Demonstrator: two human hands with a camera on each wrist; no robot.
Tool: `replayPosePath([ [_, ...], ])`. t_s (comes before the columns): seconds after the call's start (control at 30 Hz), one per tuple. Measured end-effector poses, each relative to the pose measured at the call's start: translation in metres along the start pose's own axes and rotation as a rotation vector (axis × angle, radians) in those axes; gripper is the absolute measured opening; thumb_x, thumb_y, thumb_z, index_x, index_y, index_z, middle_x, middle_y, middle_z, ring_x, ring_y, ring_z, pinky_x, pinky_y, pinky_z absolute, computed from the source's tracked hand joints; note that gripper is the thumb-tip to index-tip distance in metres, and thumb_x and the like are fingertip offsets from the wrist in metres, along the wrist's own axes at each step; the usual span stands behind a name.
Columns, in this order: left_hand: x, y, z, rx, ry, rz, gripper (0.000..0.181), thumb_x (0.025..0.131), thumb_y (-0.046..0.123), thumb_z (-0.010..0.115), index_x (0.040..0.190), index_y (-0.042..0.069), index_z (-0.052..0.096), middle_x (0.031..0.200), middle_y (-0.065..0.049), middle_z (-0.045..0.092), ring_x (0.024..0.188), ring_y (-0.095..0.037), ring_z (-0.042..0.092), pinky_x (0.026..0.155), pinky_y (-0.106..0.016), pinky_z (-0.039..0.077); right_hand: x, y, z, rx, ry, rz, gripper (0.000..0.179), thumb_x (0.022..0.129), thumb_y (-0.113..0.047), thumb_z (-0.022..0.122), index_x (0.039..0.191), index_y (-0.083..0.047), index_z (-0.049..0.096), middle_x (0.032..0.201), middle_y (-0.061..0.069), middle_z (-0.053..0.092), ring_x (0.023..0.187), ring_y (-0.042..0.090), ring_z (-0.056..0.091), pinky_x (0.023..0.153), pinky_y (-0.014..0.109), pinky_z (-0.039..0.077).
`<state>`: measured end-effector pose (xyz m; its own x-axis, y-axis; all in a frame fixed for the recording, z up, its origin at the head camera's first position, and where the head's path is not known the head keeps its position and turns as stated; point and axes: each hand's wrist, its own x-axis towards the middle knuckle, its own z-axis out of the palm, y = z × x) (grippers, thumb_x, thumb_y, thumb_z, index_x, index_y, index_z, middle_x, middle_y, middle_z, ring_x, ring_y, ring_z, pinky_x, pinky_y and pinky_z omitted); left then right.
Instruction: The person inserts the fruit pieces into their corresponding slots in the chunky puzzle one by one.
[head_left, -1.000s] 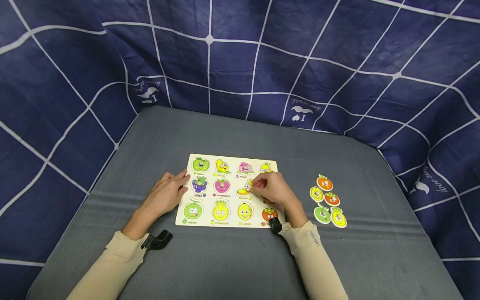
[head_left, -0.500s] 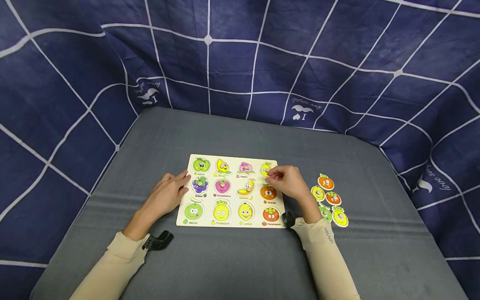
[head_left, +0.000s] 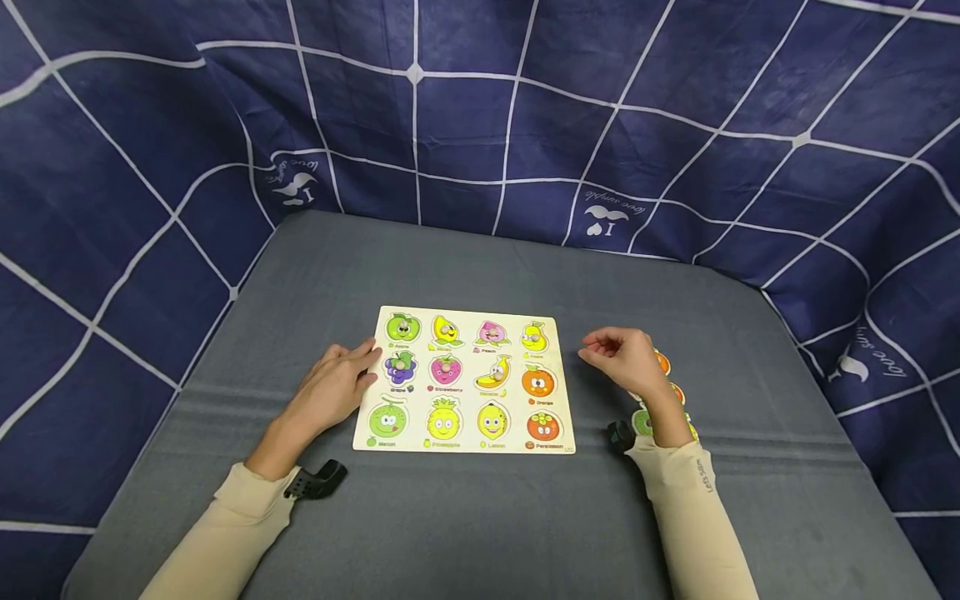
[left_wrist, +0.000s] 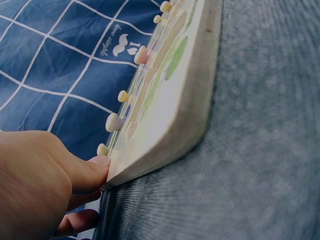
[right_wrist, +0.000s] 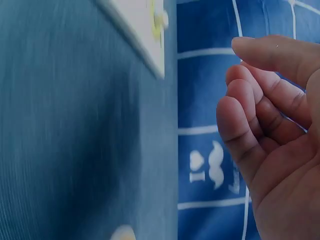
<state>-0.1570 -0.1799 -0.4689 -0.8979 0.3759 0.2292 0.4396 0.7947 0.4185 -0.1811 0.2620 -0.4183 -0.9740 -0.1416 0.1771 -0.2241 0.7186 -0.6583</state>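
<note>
A pale wooden fruit puzzle board (head_left: 457, 447) lies flat on the table. Knobbed pieces sit in its top row and at grape, strawberry and banana (head_left: 492, 373). Orange (head_left: 537, 382) and the bottom row show printed pictures without knobs. My left hand (head_left: 330, 385) rests at the board's left edge, thumb tip (left_wrist: 100, 162) against the corner in the left wrist view. Right of the board, my right hand (head_left: 624, 360) hovers over the cloth, fingers loosely bent and holding nothing. Several loose fruit pieces, among them a green melon (head_left: 642, 422), lie partly hidden under the right forearm.
Grey cloth (head_left: 450, 525) covers the table. Blue curtains with white grid lines (head_left: 480, 108) hang behind it and on both sides. Each wrist carries a black strap device, such as the one at the left cuff (head_left: 317, 481).
My right hand has left the banana piece, passed over the board's right side and moved right, toward the loose pieces. The left hand has stayed at the board's edge.
</note>
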Motion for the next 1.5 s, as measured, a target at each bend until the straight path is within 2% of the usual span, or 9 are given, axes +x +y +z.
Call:
replayPosePath([
  [0.43, 0.0, 0.001, 0.0, -0.003, -0.004, -0.011, 0.041, 0.092, 0.006, 0.068, 0.131, -0.005, 0.061, 0.14, -0.024, 0.053, 0.089, -0.033, 0.052, 0.07, -0.045, 0.045, -0.023, 0.046, -0.047, -0.064, 0.085, 0.062, 0.014, 0.084, -0.002, 0.076, 0.093, 0.008, 0.073, 0.075, 0.012, 0.069, 0.06, 0.002, 0.058, 0.055, 0.016, 0.045],
  [0.63, 0.0, 0.0, -0.001, 0.006, -0.007, -0.014, 0.04, 0.093, 0.006, 0.066, 0.132, -0.004, 0.061, 0.14, -0.023, 0.052, 0.09, -0.034, 0.052, 0.07, -0.045, 0.045, -0.028, 0.064, -0.056, -0.084, 0.106, 0.123, 0.014, 0.084, -0.002, 0.075, 0.093, 0.008, 0.072, 0.077, 0.014, 0.069, 0.06, 0.0, 0.056, 0.054, 0.016, 0.045],
  [0.87, 0.0, 0.003, -0.001, 0.011, 0.012, -0.006, 0.04, 0.091, 0.006, 0.068, 0.13, -0.004, 0.062, 0.138, -0.023, 0.054, 0.091, -0.033, 0.051, 0.069, -0.044, 0.044, -0.032, 0.083, -0.063, -0.095, 0.106, 0.146, 0.015, 0.083, 0.0, 0.073, 0.092, 0.011, 0.071, 0.078, 0.016, 0.07, 0.061, -0.004, 0.056, 0.055, 0.014, 0.046],
  [1.13, 0.0, 0.003, -0.001, 0.001, -0.003, -0.016, 0.04, 0.094, 0.006, 0.066, 0.132, -0.004, 0.061, 0.14, -0.023, 0.052, 0.091, -0.034, 0.051, 0.07, -0.046, 0.044, -0.03, 0.096, -0.069, -0.114, 0.06, 0.17, 0.016, 0.082, -0.001, 0.074, 0.093, 0.011, 0.071, 0.077, 0.012, 0.07, 0.061, -0.003, 0.057, 0.055, 0.015, 0.046],
  [1.5, 0.0, 0.001, -0.001, 0.0, -0.01, -0.015, 0.039, 0.094, 0.006, 0.065, 0.131, -0.004, 0.062, 0.14, -0.023, 0.053, 0.09, -0.034, 0.052, 0.072, -0.046, 0.045, -0.022, 0.101, -0.07, -0.164, -0.057, 0.249, 0.025, 0.086, -0.013, 0.076, 0.097, 0.008, 0.072, 0.078, 0.006, 0.071, 0.061, 0.002, 0.059, 0.055, 0.021, 0.046],
])
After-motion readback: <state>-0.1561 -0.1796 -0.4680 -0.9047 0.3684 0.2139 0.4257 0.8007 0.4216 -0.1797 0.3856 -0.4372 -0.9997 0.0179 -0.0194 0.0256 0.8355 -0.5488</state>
